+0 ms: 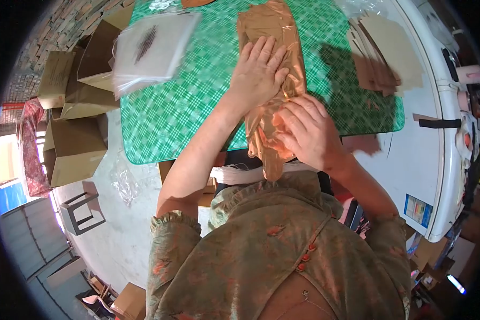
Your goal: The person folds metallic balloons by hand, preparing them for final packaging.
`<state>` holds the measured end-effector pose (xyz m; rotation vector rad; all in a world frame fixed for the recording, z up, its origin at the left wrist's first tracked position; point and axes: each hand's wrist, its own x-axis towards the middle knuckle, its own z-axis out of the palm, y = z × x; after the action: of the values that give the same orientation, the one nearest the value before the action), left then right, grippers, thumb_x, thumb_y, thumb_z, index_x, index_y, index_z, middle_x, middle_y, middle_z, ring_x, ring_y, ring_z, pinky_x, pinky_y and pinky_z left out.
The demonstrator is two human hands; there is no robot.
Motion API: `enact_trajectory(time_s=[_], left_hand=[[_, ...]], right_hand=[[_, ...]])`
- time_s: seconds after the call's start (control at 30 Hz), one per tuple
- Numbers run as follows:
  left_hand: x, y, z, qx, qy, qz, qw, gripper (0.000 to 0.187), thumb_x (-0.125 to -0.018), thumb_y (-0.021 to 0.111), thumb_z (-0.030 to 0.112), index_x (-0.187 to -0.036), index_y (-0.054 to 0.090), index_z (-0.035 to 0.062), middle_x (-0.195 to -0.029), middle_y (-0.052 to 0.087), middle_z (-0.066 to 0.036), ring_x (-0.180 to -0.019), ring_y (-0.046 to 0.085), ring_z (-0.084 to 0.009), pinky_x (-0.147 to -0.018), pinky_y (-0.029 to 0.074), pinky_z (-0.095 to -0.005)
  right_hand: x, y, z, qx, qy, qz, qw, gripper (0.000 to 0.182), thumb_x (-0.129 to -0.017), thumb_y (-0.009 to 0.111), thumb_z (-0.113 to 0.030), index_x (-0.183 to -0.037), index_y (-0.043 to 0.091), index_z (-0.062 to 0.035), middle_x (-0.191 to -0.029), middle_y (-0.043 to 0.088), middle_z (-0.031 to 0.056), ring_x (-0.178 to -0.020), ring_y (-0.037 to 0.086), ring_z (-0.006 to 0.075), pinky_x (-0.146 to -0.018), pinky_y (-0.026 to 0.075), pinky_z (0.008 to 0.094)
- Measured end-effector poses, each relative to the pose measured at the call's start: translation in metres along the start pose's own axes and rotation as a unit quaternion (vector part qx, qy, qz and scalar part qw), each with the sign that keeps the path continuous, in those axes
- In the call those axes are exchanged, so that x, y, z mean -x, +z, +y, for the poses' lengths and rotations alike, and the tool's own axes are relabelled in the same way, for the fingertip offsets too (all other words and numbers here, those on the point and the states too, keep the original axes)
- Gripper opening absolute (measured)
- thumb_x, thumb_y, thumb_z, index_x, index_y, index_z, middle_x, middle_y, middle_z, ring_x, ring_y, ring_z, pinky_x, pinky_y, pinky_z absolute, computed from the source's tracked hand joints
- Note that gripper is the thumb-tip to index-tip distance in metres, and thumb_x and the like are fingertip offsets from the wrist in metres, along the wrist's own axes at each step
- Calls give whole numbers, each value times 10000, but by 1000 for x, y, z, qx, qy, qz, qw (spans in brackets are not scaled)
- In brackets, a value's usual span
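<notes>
A long folded piece of shiny copper-coloured cloth [269, 24] lies lengthwise on the green checked tabletop [197, 114]. Its near end hangs over the edge toward my waist. My left hand [258, 72] lies flat on the upper part of the cloth, palm down with the fingers stretched out. Lower and to the right, my right hand [312, 130] has its fingers curled and pinches the cloth's right edge. The thumb and fingertips partly hide the fold they grip.
Left on the table is a stack of clear plastic bags [162, 45] with dark print. Brown card sheets [376, 53] lie at the right. Open cardboard boxes [74, 149] and a small grey stool [80, 208] stand at left. A white appliance [410, 138] lies along the right.
</notes>
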<state>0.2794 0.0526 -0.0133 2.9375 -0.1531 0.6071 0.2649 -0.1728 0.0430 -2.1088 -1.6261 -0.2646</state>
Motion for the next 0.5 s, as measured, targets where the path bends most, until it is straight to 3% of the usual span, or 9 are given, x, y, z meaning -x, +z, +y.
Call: enact_trajectory(time_s=[0.13, 0.23, 0.33, 0.5], left_hand=[[-1, -1, -1, 23, -13, -38, 999, 631, -1133, 375, 493, -1628, 432, 106, -1698, 372, -196, -1602, 277, -368, -1330, 157, -506], [-1, 1, -1, 21, -14, -37, 999, 634, -1135, 359, 497, -1637, 417, 113, -1707, 359, -189, -1609, 262, -363, -1336, 142, -498], [-1, 2, 0, 21, -21, -41, 999, 631, -1134, 357, 490, -1643, 408, 120, -1708, 358, -187, -1607, 266, -363, -1335, 144, -499], [-1, -2, 2, 8, -17, -30, 999, 617, -1126, 383, 469, -1625, 433, 109, -1694, 380, -195, -1595, 291, -368, -1326, 174, -509]], right_hand=[[-1, 3, 1, 39, 5, -32, 999, 698, -793, 852, -335, -1334, 631, 47, -1379, 632, 190, -1360, 547, 346, -1220, 378, 518], [1, 8, -5, 22, 1, -72, 997, 800, -828, 815, -351, -1471, 559, 51, -1521, 562, 218, -1461, 485, 371, -1257, 316, 554], [10, 2, -17, -22, 2, -119, 993, 847, -853, 782, -425, -1510, 529, 46, -1584, 516, 215, -1516, 438, 359, -1284, 261, 551], [46, -3, -18, -82, -63, -124, 987, 782, -875, 770, -493, -1437, 601, 24, -1495, 586, 168, -1430, 513, 343, -1217, 380, 517]])
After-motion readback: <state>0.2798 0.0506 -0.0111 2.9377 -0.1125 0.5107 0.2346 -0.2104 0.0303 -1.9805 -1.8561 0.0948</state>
